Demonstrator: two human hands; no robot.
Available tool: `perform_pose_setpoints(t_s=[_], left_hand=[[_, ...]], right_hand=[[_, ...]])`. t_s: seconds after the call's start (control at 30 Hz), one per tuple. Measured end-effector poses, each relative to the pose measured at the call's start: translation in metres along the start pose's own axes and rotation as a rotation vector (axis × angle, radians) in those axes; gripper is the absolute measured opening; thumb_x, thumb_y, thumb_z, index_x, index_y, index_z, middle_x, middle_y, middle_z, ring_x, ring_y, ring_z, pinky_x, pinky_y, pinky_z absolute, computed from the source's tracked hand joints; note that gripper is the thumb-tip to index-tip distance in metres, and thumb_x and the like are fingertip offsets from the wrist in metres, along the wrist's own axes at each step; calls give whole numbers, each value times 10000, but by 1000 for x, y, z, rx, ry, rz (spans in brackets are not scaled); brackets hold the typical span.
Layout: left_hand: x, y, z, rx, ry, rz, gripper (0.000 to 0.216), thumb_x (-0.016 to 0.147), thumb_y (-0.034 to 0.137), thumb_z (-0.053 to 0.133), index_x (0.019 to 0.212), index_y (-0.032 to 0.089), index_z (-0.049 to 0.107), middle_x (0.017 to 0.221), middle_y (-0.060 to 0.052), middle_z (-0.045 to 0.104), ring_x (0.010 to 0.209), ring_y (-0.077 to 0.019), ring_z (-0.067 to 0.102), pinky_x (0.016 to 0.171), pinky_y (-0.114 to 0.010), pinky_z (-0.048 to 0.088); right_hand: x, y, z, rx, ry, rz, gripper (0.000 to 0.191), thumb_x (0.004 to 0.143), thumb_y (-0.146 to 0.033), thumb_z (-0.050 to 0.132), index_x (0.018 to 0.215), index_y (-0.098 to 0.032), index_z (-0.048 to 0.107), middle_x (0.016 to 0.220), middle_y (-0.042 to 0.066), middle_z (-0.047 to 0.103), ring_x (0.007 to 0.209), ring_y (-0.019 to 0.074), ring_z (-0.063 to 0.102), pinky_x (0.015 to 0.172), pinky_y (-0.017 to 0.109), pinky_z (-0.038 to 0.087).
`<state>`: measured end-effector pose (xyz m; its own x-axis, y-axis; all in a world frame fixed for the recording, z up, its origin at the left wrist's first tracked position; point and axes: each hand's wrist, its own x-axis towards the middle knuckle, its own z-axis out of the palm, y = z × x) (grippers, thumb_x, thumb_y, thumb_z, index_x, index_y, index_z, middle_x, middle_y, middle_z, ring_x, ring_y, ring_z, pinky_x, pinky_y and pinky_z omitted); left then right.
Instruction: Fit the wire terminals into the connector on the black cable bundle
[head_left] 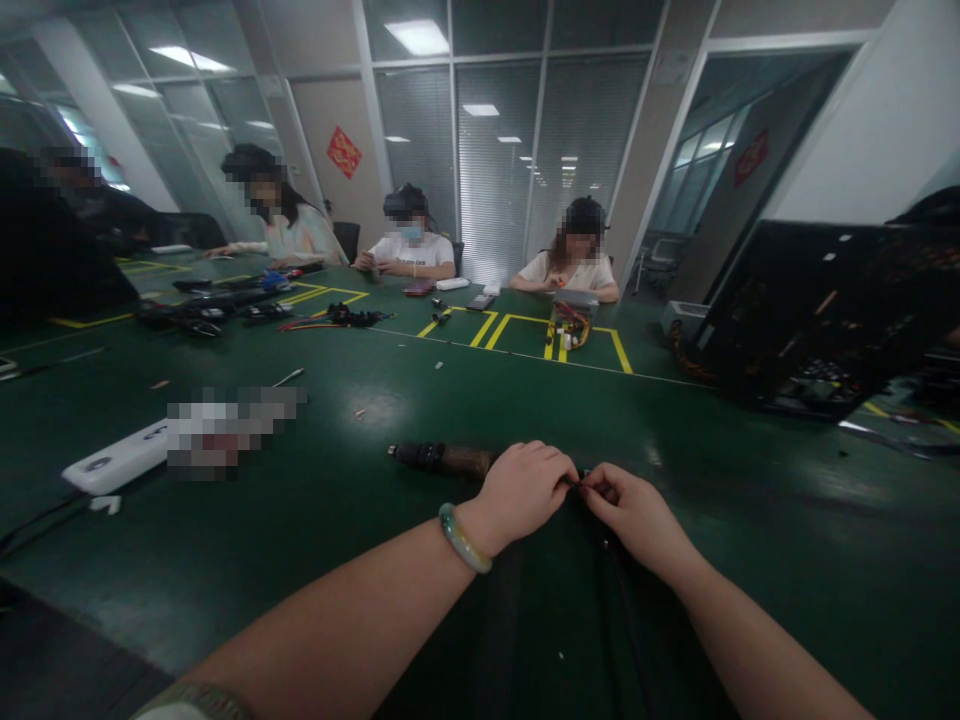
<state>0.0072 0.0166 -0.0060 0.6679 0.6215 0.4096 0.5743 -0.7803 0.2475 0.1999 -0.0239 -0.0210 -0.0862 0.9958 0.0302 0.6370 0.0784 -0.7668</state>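
Note:
My left hand (523, 490), with a green bangle on its wrist, is curled shut and pinches the end of a thin dark cable (609, 560). My right hand (634, 512) is closed too and pinches the same cable end right beside the left fingertips. The cable runs back toward me across the green table (420, 400). A dark electric screwdriver (442, 458) lies flat on the table just behind my left hand, its tip pointing left.
A white power strip (112, 462) lies at the left. An open black computer case (817, 315) stands at the right. Cables and tools (225, 310) sit at the far left, and a wired box (568, 325) sits mid-table. Several people sit along the far edge.

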Motion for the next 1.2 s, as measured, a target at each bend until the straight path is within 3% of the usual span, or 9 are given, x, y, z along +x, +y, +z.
perform_pose_setpoints(t_s=[0.4, 0.53, 0.73, 1.2], left_hand=[[2, -1, 4, -2, -14, 12, 81, 872, 237, 643, 948, 232, 618, 964, 15, 636, 929, -192, 560, 827, -344, 410], [2, -1, 4, 11, -11, -3, 140, 877, 207, 627, 1011, 233, 592, 985, 11, 626, 941, -190, 559, 822, -334, 408], [3, -2, 6, 28, -22, -25, 50, 872, 184, 610, 907, 213, 589, 903, 9, 614, 874, -190, 563, 766, -330, 402], [5, 1, 4, 37, -38, -26, 126, 835, 102, 580, 872, 222, 585, 910, 13, 613, 887, -192, 550, 763, -324, 393]], right_hand=[[1, 2, 3, 46, 41, -59, 135, 870, -291, 568, 878, -198, 667, 765, -19, 672, 670, 143, 595, 599, 226, 408], [0, 2, 3, 83, 46, -66, 125, 874, -290, 587, 885, -198, 671, 783, -19, 672, 691, 141, 603, 619, 223, 425], [0, 3, 2, 72, 41, -58, 115, 879, -280, 598, 920, -208, 678, 830, -14, 680, 739, 148, 617, 651, 231, 438], [-1, -2, 5, -14, 97, -30, 115, 863, -304, 603, 847, -218, 678, 796, -13, 683, 713, 156, 614, 587, 220, 408]])
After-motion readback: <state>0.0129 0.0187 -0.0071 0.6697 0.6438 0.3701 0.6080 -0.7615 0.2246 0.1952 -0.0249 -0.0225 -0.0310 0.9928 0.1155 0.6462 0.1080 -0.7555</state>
